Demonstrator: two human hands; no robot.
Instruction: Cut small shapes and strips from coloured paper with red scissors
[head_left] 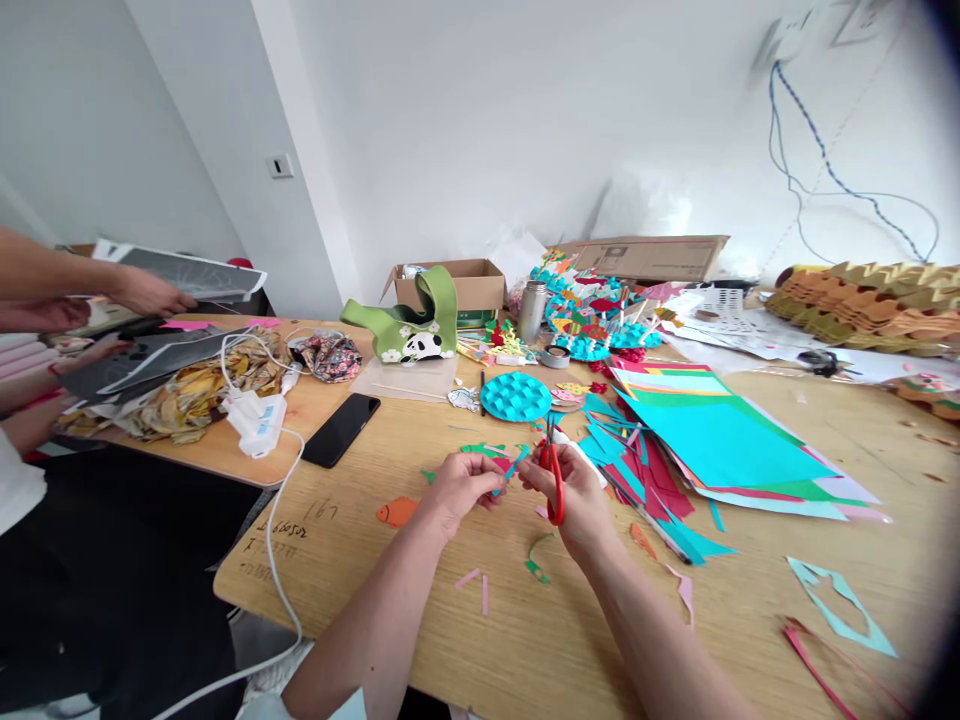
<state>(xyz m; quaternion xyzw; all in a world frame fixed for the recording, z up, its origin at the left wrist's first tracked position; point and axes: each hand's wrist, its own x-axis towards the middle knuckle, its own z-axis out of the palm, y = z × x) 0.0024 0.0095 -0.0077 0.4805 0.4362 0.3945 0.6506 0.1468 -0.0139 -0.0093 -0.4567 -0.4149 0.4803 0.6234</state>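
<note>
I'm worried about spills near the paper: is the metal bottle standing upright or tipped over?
Upright: the metal bottle stands on the table, its sides near vertical, its cap on top.

A wooden table (525,640) stands before a white wall (480,120).

lt: bright, diffuse | shdws: soft | R edge: dk, blurry, warped

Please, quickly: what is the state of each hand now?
Left hand: closed, pinching a thin blue paper strip.
Right hand: closed, holding red-handled scissors.
</note>
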